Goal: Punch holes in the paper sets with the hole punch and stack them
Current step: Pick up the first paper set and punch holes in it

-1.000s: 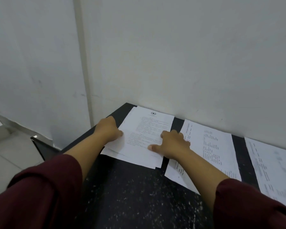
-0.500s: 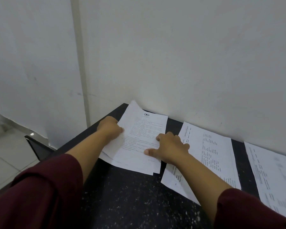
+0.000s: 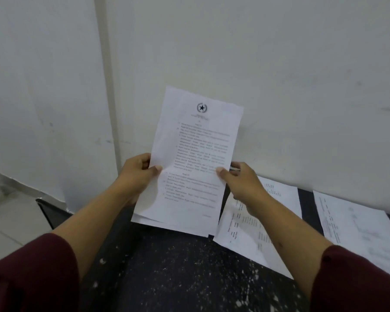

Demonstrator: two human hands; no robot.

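Both hands, left (image 3: 137,174) at 9 o'clock and right (image 3: 239,181) at 3, pinch the paper set (image 3: 189,163) upright over the desk (image 3: 167,278).

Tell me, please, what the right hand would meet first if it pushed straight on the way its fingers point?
Probably the white wall: the right hand, gripping the paper set, points away from the person toward it, though depth is unclear.

A set of white printed sheets (image 3: 189,167), headed by a round star emblem, is held upright and slightly tilted, pinched at its left and right edges above the dark speckled table. To its right, a second printed set (image 3: 257,221) is laid flat on the table, and a third (image 3: 356,228) lies farther right.
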